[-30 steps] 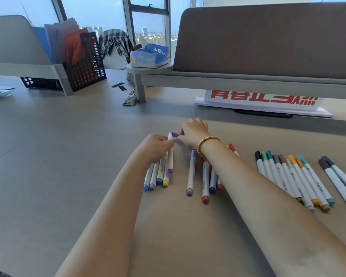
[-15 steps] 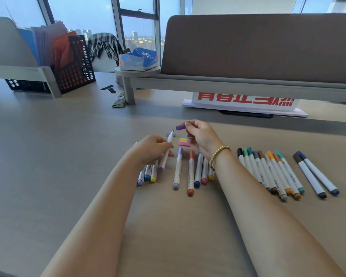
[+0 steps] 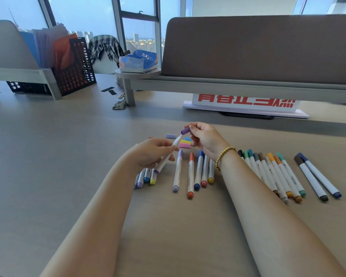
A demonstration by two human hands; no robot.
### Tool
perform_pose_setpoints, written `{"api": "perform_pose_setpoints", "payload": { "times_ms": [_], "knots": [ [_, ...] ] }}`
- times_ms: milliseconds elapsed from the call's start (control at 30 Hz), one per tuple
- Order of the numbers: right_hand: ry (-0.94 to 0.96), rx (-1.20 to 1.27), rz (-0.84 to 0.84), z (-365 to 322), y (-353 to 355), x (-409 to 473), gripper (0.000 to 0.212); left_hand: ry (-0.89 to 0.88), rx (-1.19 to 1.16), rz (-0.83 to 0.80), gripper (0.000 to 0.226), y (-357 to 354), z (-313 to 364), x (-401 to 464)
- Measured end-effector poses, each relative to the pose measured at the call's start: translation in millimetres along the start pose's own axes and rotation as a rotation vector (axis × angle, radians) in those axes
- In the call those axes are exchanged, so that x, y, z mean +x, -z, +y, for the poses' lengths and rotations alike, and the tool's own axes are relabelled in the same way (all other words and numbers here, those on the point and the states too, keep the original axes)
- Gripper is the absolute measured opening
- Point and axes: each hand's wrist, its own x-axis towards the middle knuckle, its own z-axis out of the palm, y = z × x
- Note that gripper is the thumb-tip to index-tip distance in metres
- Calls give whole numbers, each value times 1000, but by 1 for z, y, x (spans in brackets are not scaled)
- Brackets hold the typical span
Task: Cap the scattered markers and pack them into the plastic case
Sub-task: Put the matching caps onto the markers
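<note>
A: Purple cap [image 3: 185, 130] pinched in right hand [image 3: 205, 139], just off the tip of the uncapped marker [image 3: 166, 156] that left hand [image 3: 151, 153] grips above the bench [image 3: 48, 166].

B: Risk?

A: Marker's tilted; a skewed cap could jam or slip, smearing ink on the fingers [image 3: 164, 147].

B: Else?

A: Loose caps [image 3: 185, 142] lie right underneath; a dropped marker scatters them. No case in view.

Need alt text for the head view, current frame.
Left hand holds an uncapped white marker while right hand brings a purple cap to its tip. Capped markers and loose caps lie on the desk.
</note>
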Motion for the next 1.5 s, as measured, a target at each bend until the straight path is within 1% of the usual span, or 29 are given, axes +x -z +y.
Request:
{"api": "perform_pose_setpoints", "payload": {
  "times_ms": [67, 233, 333, 533, 633, 733, 800, 867, 900, 967, 1067, 1133, 1267, 1333, 1400, 1433, 1500],
  "knots": [
    [24, -36, -18, -2, -2, -2, 28, 7, -12, 2, 15, -1, -1, 1],
    [68, -171, -60, -4, -9, -4, 27, 13, -143, 13, 23, -3, -2, 2],
    [92, -215, -52, -4, -15, -3, 27, 23, -177, 50, 24, -6, -4, 4],
    [83, -212, -68, -4, -19, -3, 26, 46, -180, 120, 22, -7, -4, 6],
    [76, -124, -58, -4, -22, -3, 25, -2, -195, 142, 23, -9, -3, 4],
    [71, -32, -8, -5, -28, -2, 24, -18, -181, 166, 27, -5, -1, 1],
    [35, -37, -6, -7, -29, -1, 24, -34, -73, 292, 29, 6, -3, 3],
    [4, -137, -52, -6, -28, 0, 25, -54, 108, 430, 27, 16, -11, 7],
    [1, -204, -77, -5, -27, 0, 25, -44, 201, 458, 26, 19, -16, 9],
    [12, -356, -106, -2, -28, 1, 25, 5, 349, 434, 22, 21, -25, 11],
    [48, -594, -160, 1, -31, 2, 23, 38, 470, 380, 19, 15, -29, 11],
    [56, -749, -197, 3, -31, 2, 24, 32, 534, 367, 23, 10, -27, 10],
    [67, -995, -199, 2, -27, 2, 26, 63, 707, 341, 36, 5, -25, 11],
    [61, -1001, -222, 0, -22, 3, 23, 70, 785, 344, 36, 1, -24, 12],
    [58, -851, -183, -1, -13, 5, 20, 55, 851, 360, 31, -3, -21, 11],
    [70, -782, -118, 0, -5, 6, 19, 43, 872, 371, 26, -5, -19, 10],
    [101, -782, 66, 3, 10, 8, 20, 23, 865, 400, 19, -7, -17, 10]
  ]
}}
